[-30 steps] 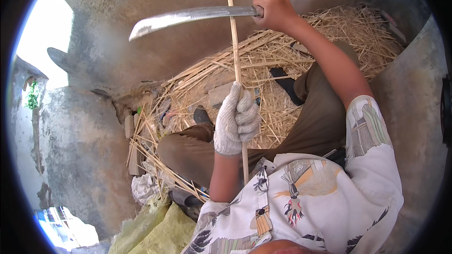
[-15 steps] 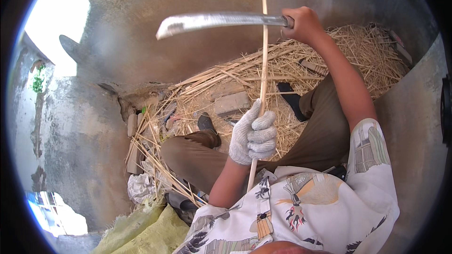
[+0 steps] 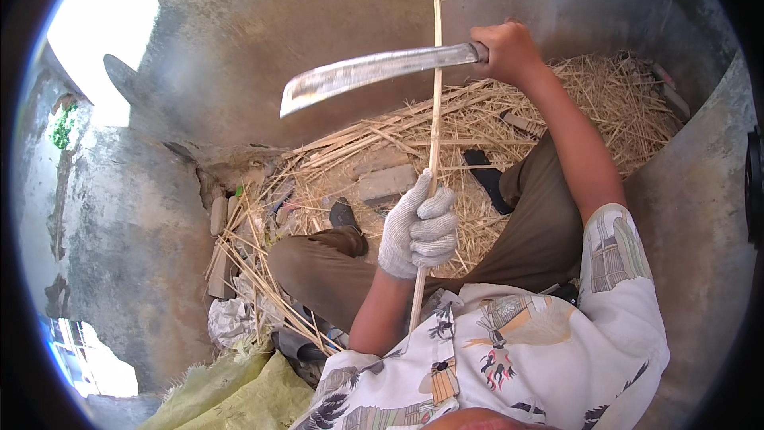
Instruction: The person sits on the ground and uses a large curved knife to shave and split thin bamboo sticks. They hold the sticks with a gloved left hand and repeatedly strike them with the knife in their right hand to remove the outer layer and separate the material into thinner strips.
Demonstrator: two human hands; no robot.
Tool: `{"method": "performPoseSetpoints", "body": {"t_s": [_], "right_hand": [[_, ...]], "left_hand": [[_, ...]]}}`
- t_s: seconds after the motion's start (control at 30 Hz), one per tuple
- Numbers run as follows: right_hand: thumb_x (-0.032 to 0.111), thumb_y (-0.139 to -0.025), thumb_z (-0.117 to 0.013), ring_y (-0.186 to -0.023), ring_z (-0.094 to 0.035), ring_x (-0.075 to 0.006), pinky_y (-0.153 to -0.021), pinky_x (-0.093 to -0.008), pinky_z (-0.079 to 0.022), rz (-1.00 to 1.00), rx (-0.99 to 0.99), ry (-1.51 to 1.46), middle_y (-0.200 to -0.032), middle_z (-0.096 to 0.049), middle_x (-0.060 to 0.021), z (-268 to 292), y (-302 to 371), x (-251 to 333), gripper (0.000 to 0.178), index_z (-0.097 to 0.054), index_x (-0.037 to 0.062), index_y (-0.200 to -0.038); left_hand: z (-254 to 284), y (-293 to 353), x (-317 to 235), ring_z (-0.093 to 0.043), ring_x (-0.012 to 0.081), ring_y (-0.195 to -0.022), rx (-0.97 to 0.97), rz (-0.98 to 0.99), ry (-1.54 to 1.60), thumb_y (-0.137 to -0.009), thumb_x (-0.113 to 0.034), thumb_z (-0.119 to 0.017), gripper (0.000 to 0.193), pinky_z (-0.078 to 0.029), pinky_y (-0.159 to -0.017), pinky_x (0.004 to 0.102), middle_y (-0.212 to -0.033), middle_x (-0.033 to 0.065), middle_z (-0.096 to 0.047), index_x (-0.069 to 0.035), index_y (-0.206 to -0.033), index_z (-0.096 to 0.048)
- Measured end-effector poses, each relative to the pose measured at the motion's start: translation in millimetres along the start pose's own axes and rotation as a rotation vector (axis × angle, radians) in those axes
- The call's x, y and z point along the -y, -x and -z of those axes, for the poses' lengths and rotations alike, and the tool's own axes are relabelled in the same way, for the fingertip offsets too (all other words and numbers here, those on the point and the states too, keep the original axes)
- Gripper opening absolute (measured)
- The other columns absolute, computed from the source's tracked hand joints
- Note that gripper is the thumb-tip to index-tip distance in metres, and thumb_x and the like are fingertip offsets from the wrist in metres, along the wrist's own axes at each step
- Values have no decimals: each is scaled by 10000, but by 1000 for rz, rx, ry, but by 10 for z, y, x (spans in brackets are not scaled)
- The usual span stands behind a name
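My left hand (image 3: pixel 419 227), in a knitted white glove, is closed round a long pale split stick (image 3: pixel 435 119), likely bamboo or cane. The stick stands nearly upright in the picture, its lower end reaching down over my shirt. Bare, my right hand (image 3: pixel 511 52) grips the handle of a machete (image 3: pixel 366 76) with a broad, slightly curved metal blade. That blade lies across the upper part of the stick and points left. Whether its edge is cutting into the stick I cannot tell.
Loose strips and shavings (image 3: pixel 605 111) cover the floor by the wall (image 3: pixel 263 56). A brick (image 3: pixel 386 183) lies between my feet. Lower left are a crumpled white bag (image 3: pixel 231 322) and a yellow-green sack (image 3: pixel 239 390). My bent legs lie on both sides.
The machete has come lower along the stick, its tip dropping and shifting slightly right. My left hand and the stick have moved slightly left in the picture.
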State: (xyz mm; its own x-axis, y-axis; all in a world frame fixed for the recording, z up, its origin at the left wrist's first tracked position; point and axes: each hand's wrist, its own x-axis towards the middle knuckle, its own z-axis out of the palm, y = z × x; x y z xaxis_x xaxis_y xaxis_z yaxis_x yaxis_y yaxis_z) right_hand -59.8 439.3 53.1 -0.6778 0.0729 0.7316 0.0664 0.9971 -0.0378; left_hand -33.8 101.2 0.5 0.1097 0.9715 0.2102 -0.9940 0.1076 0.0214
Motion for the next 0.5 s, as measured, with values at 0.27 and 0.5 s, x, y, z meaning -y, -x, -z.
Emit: {"method": "performPoseSetpoints", "body": {"t_s": [0.27,0.5], "right_hand": [[384,-854,-672,-820,-743,-317,-800,-439,-585,-805,-8,-141,-832,-755,-115,-42,-245,-661,277,-780,150,-955],[384,-860,-631,-875,-752,-313,-807,-442,-588,-826,174,-77,-862,-766,-126,-36,-45,-470,283,-772,144,-909]], "left_hand": [[17,-91,244,-287,44,-415,-179,140,-85,-1118,-552,-345,546,-242,-334,208,-557,-53,-371,-150,-759,-432],[-359,-96,405,-257,25,-390,-397,74,-602,-1123,-516,-379,538,-204,-325,204,-535,-71,-347,-162,-723,-440]]}}
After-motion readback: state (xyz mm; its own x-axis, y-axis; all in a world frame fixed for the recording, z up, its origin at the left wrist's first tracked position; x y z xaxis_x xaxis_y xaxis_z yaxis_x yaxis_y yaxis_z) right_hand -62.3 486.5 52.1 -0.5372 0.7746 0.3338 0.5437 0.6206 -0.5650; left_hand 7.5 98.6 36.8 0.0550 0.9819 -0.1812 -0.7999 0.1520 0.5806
